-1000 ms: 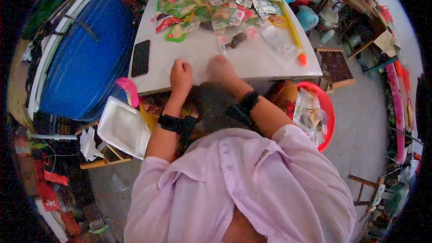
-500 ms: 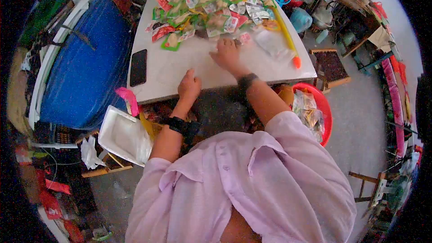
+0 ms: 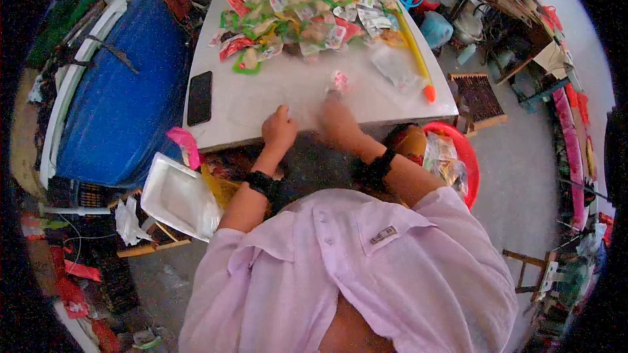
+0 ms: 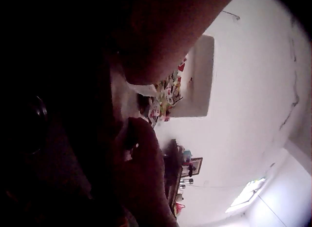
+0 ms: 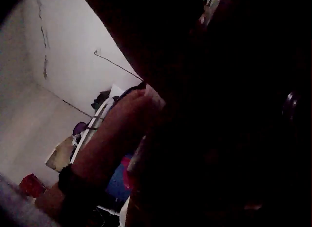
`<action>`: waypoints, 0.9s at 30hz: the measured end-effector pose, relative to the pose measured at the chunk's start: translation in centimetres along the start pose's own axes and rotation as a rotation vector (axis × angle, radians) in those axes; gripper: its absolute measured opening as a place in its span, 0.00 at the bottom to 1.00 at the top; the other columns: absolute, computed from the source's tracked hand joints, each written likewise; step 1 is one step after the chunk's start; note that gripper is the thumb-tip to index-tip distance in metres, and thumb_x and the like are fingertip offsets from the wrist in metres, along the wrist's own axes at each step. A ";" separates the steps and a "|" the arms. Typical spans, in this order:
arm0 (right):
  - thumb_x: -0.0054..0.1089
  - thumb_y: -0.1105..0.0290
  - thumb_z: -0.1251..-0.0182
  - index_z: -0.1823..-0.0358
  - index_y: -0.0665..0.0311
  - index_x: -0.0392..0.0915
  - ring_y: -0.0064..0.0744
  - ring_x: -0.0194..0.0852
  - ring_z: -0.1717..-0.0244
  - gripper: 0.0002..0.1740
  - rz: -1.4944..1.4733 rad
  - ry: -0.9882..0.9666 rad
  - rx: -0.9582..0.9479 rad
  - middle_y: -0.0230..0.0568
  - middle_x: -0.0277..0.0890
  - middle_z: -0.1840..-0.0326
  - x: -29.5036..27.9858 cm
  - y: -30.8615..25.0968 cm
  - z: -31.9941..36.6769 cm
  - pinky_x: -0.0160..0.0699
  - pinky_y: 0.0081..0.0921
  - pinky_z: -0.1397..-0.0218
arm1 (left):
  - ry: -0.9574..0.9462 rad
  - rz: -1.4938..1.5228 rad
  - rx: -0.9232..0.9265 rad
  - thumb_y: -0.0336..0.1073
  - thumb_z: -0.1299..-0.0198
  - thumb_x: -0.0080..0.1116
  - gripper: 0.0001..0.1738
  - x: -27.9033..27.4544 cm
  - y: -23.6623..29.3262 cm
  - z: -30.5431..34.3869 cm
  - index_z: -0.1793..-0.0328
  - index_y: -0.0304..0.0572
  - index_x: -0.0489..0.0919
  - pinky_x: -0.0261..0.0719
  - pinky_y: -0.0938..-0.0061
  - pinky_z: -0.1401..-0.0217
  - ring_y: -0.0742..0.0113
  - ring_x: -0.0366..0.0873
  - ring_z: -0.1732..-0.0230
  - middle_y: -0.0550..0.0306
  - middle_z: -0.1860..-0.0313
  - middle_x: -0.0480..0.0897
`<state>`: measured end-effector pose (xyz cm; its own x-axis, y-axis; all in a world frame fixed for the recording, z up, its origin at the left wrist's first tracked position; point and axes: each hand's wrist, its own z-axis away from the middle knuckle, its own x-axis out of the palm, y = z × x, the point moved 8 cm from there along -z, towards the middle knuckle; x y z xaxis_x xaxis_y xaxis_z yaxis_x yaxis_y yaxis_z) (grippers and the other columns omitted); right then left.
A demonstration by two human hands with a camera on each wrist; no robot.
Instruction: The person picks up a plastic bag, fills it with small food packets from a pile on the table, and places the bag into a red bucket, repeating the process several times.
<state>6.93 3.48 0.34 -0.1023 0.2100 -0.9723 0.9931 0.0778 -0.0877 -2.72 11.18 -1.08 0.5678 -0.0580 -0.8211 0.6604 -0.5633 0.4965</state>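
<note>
A lilac-shirted person sits at a pale table (image 3: 261, 88). Near its front edge the blurred right hand (image 3: 340, 123) grips a small clear packet (image 3: 339, 80), whose red-and-white label sticks out past the fingertips. To its left, the left hand (image 3: 280, 128) rests at the edge with curled fingers and nothing visible in it. Beyond both hands lies a heap of food packets (image 3: 294, 10). The left wrist view has the right hand (image 4: 144, 163), dim, with the heap behind. In the right wrist view the left hand (image 5: 131, 110) shows above its black wristband.
A black phone (image 3: 200, 97) lies at the table's left. On the right are a clear plastic bag (image 3: 394, 67) and a yellow stick with an orange tip (image 3: 418, 52). A red basin (image 3: 469, 170) with packets stands below right, a white foam box (image 3: 175, 196) below left, beside a blue tub (image 3: 127, 85).
The right hand reached forward to the packet, then came back to the near edge with it. The left hand stayed near the edge, shifting slightly right.
</note>
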 end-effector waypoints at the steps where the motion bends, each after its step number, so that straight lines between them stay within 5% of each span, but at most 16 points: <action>1: 0.47 0.62 0.56 0.70 0.71 0.69 0.56 0.59 0.61 0.17 -0.018 0.002 0.043 0.58 0.64 0.67 0.6 0.5 0.6 0.51 0.45 0.53 | -0.003 -0.028 0.025 0.35 0.60 0.46 0.14 0.0 0.4 0.0 0.64 0.42 0.68 0.66 0.61 0.67 0.50 0.70 0.69 0.47 0.73 0.74; 3: 0.46 0.70 0.57 0.71 0.67 0.68 0.48 0.60 0.65 0.11 -0.114 0.021 0.185 0.51 0.64 0.70 2.8 2.6 1.6 0.58 0.38 0.60 | -0.062 -0.061 0.072 0.35 0.59 0.46 0.12 0.1 1.3 -0.1 0.66 0.41 0.68 0.66 0.60 0.68 0.49 0.70 0.70 0.48 0.75 0.74; 6: 0.42 0.75 0.57 0.72 0.66 0.67 0.45 0.62 0.69 0.08 -0.293 0.284 0.251 0.49 0.64 0.73 -4.2 3.4 3.2 0.62 0.35 0.65 | -0.150 -0.112 0.061 0.36 0.59 0.45 0.11 0.6 1.6 -0.6 0.68 0.42 0.68 0.66 0.59 0.69 0.49 0.71 0.71 0.48 0.77 0.74; 8: 0.41 0.78 0.54 0.71 0.69 0.64 0.42 0.64 0.73 0.07 -0.085 0.067 0.385 0.46 0.64 0.76 -3.5 6.4 3.6 0.64 0.33 0.69 | -0.192 -0.110 0.018 0.38 0.58 0.45 0.10 1.2 1.5 -0.8 0.68 0.43 0.67 0.65 0.58 0.68 0.48 0.71 0.70 0.47 0.76 0.74; 13: 0.47 0.69 0.48 0.71 0.66 0.61 0.34 0.64 0.77 0.08 -1.654 0.743 0.791 0.42 0.65 0.76 -6.1 10.7 7.8 0.66 0.29 0.76 | -0.150 -0.058 -0.031 0.41 0.55 0.43 0.10 1.9 1.8 -1.4 0.68 0.46 0.67 0.65 0.56 0.67 0.45 0.70 0.68 0.45 0.74 0.74; 16: 0.48 0.68 0.47 0.69 0.63 0.59 0.30 0.63 0.72 0.10 -1.206 0.483 0.596 0.37 0.64 0.73 -4.8 10.6 8.2 0.67 0.23 0.73 | -0.406 -0.039 -0.177 0.41 0.55 0.44 0.21 2.4 2.3 -1.4 0.53 0.43 0.65 0.66 0.63 0.57 0.50 0.68 0.58 0.45 0.59 0.71; 21: 0.50 0.65 0.48 0.67 0.67 0.59 0.30 0.62 0.66 0.15 -1.130 0.372 0.607 0.39 0.63 0.74 -1.6 9.8 8.1 0.69 0.22 0.70 | -0.338 0.062 -0.200 0.41 0.56 0.45 0.22 2.5 2.5 -1.5 0.53 0.42 0.65 0.65 0.64 0.57 0.50 0.69 0.58 0.45 0.60 0.71; 25: 0.48 0.62 0.47 0.59 0.72 0.59 0.31 0.61 0.66 0.21 0.011 0.128 0.230 0.41 0.61 0.74 -2.1 7.9 7.2 0.69 0.23 0.69 | -0.254 0.048 -0.177 0.48 0.54 0.44 0.21 2.8 2.5 -1.4 0.56 0.46 0.66 0.66 0.63 0.61 0.48 0.70 0.63 0.45 0.66 0.74; 27: 0.50 0.61 0.49 0.57 0.69 0.61 0.37 0.62 0.66 0.22 -0.723 0.055 0.454 0.45 0.61 0.73 -0.6 9.6 7.2 0.68 0.27 0.64 | -0.195 0.075 -0.155 0.48 0.54 0.43 0.21 2.5 2.7 -1.2 0.56 0.45 0.66 0.66 0.63 0.61 0.48 0.70 0.63 0.46 0.66 0.74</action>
<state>16.97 -2.94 -1.51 -0.7103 0.3075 -0.6331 0.6082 -0.1845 -0.7720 1.11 10.51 -1.41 0.5225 -0.2616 -0.8115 0.6960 -0.4190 0.5831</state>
